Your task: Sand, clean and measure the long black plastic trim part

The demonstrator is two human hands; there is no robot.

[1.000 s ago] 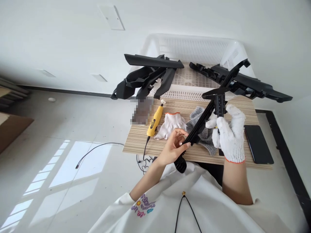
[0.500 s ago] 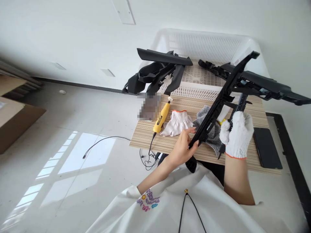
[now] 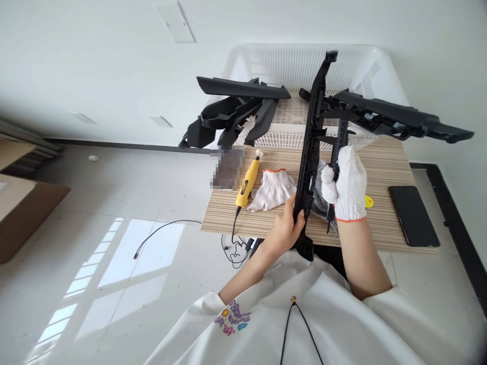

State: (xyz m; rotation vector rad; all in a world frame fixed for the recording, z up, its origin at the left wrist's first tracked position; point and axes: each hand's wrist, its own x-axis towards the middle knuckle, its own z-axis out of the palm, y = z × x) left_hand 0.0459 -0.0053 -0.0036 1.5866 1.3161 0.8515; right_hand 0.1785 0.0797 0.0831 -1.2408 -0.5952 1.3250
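My bare left hand (image 3: 286,229) grips the lower end of a long black plastic trim strip (image 3: 312,137), which stands nearly upright over the small wooden table (image 3: 380,167). My right hand (image 3: 347,183), in a white knit glove, is closed on a black caliper (image 3: 336,152) held against the strip's right side. A grey glove (image 3: 318,197) lies under both hands, mostly hidden.
A white glove (image 3: 272,189) and a yellow rotary tool (image 3: 246,184) with a cable lie at the table's left. A black phone (image 3: 413,215) lies at the right. A white basket (image 3: 289,126) behind holds black trim parts (image 3: 236,109) and a long black part (image 3: 395,119).
The trim strip has swung from a slant toward the right to nearly upright. My right hand with the caliper moved left and up against it.
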